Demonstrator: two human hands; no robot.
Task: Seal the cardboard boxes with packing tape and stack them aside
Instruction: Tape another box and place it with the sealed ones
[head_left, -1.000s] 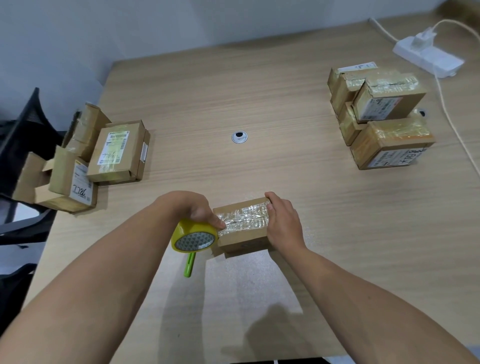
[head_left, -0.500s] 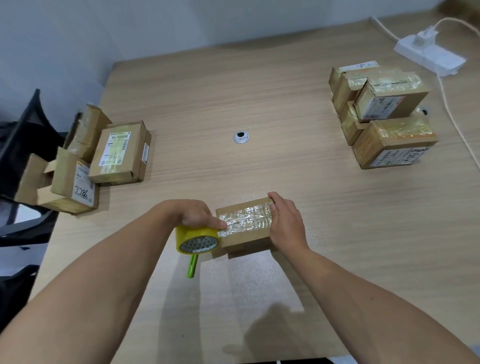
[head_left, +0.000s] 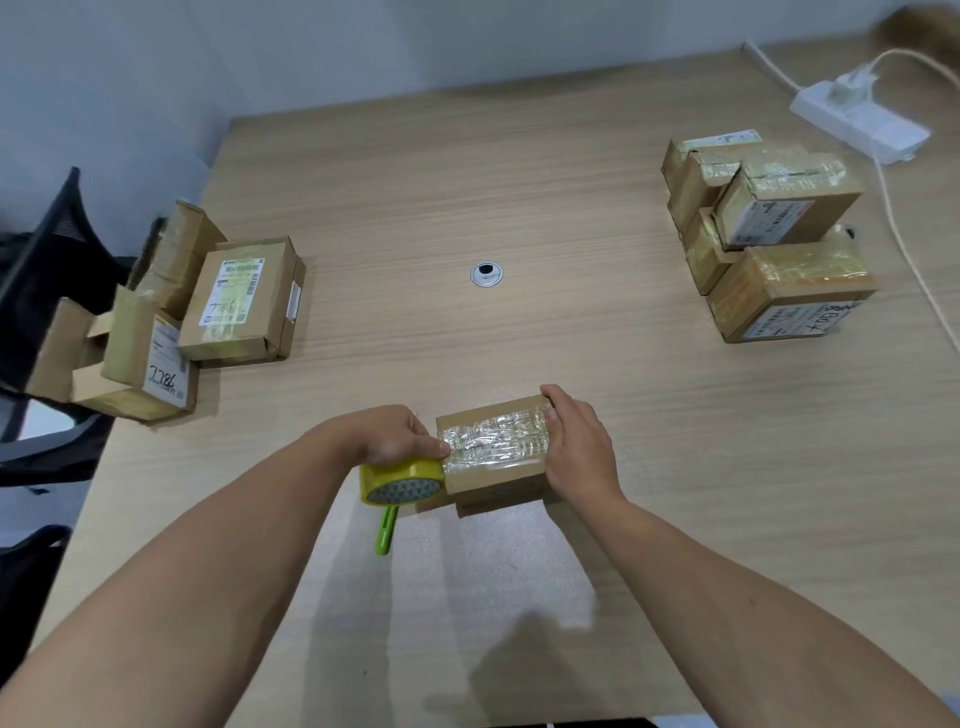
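On the table (head_left: 519, 208), near its front edge, I see the box (head_left: 493, 452) lying flat, long axis left to right, taped top up. The left hand (head_left: 387, 434) grips the yellow tape roll (head_left: 402, 480) at its left end; the right hand (head_left: 576, 447) clasps its right end. Loose boxes (head_left: 239, 301) sit far left, the taped stack (head_left: 774, 234) far right.

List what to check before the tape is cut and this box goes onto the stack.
1. Box held steady: ok, the right hand grips the right end of the box.
2. Top covered: ok, the tape strip runs the length of the top.
3. Strip cut free: not ok, it seems; the left hand holds the tape roll against the left end.
4. Cutter at hand: cannot tell, a green tool lies by the roll, its kind unclear.
5. Underside sealed: cannot tell, hidden.
6. Room by the stack of sealed boxes: ok, bare table before it.
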